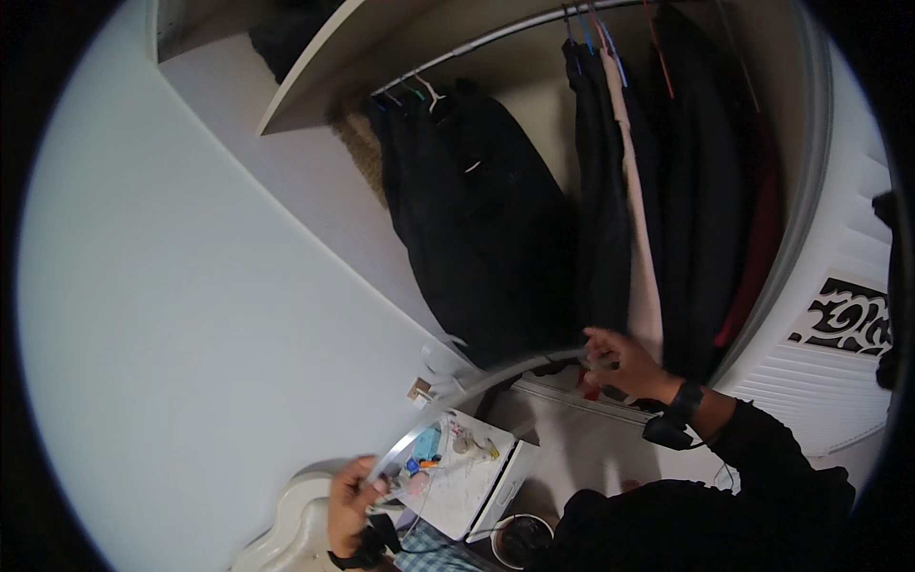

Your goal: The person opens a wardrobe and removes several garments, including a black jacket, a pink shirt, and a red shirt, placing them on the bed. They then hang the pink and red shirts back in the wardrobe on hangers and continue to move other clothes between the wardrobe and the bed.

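Observation:
A long pale, shiny strip [493,375] runs in a curve between my two hands, before the open wardrobe. My left hand [352,504] grips its lower end, above the corner of a white bedside cabinet. At the far end my right hand [632,366] has its fingers bent around the tip of the strip, somewhat blurred. That hand is in front of the hanging clothes, close to the bottom of a pale pink garment [640,236]. Dark garments [493,207] hang behind the strip. Both wrists wear black bands.
Small items, including a light-blue pack [427,445], lie on the bedside cabinet [465,493]. Beside it stands a round bin [522,540] with a dark lining. A padded headboard [289,525] is at lower left, a white slatted door [793,400] at right. Above runs a metal clothes rail [493,41].

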### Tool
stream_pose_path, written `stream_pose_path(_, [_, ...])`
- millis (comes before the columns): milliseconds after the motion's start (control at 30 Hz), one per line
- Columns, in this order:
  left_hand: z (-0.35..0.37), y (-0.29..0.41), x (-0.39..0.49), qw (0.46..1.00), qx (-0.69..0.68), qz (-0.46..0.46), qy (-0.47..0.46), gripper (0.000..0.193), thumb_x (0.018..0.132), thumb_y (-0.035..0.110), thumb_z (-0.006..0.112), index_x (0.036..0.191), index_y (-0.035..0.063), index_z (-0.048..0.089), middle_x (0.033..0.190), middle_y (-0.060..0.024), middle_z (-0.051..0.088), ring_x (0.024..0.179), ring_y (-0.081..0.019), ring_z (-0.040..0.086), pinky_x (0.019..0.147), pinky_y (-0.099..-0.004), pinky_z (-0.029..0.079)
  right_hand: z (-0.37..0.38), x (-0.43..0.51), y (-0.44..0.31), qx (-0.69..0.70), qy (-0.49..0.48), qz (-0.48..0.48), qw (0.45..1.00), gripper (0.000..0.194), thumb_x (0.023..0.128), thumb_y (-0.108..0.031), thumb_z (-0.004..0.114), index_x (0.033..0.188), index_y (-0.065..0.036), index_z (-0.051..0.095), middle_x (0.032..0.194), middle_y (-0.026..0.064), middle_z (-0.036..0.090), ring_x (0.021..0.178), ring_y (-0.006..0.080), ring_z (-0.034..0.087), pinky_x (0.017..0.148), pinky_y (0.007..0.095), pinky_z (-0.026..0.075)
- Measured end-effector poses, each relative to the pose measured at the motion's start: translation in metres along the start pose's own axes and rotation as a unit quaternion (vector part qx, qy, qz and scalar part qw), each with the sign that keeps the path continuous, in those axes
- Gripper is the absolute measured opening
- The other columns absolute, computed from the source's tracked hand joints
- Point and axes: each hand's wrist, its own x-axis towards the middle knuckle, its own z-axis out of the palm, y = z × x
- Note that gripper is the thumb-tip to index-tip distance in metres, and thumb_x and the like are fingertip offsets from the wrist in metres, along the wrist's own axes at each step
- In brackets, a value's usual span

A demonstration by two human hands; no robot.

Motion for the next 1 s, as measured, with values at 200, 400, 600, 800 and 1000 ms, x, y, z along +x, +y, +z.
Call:
stream_pose_path(200, [0.034,0.065,0.150,0.965,0.101,0.195,0.142,0.038,0.078,0.001,0.059,0.115,-0.0066,0.053,0.094,-0.0059,0.059,0.082,-0.0132,0.054,0.073,-0.0247,0.045,0.000,-0.012,0.041,0.113,-0.040,0.070,0.990,0.048,0.088,-0.012,0.063,0.131,-0.004,0.043,0.106,0.0083,0.058,0.098,0.0147,0.056,0.086,0.0283,0.046])
stream_pose_path(400, [0.116,0.131,0.329,0.939,-0.120,0.319,-0.046,0.037,0.084,0.001,0.055,0.120,-0.0054,0.051,0.095,-0.0101,0.060,0.067,-0.0129,0.059,0.068,-0.0233,0.048,0.040,-0.018,0.048,0.134,0.012,0.104,0.986,0.035,0.091,-0.013,0.058,0.124,-0.004,0.051,0.105,0.0080,0.061,0.097,0.0138,0.058,0.086,0.0286,0.046])
stream_pose_path(600, [0.202,0.191,0.427,0.933,-0.144,0.320,-0.080,0.043,0.081,0.005,0.054,0.120,-0.0089,0.048,0.086,-0.0123,0.062,0.060,-0.0144,0.061,0.056,-0.0264,0.047,0.062,-0.013,0.032,0.140,0.163,0.102,0.971,0.028,0.089,-0.004,0.058,0.117,0.001,0.054,0.093,0.0053,0.062,0.086,0.0113,0.059,0.079,0.0256,0.048])
stream_pose_path(800, [0.240,0.188,0.451,0.921,-0.146,0.336,-0.134,0.037,0.087,0.003,0.051,0.122,-0.0069,0.043,0.086,-0.0104,0.057,0.061,-0.0125,0.056,0.052,-0.0260,0.047,0.076,-0.029,0.018,0.147,0.264,0.112,0.947,0.024,0.090,-0.005,0.056,0.113,0.003,0.055,0.090,0.0062,0.062,0.081,0.0123,0.058,0.077,0.0269,0.049])
stream_pose_path(1000, [0.228,0.157,0.442,0.902,-0.089,0.338,-0.253,0.045,0.085,0.014,0.059,0.125,-0.0029,0.047,0.112,-0.0186,0.057,0.099,-0.0243,0.058,0.080,-0.0334,0.048,0.080,-0.033,0.020,0.146,0.280,0.126,0.940,0.024,0.091,-0.006,0.055,0.113,0.004,0.055,0.089,0.0071,0.062,0.080,0.0131,0.058,0.077,0.0261,0.048])
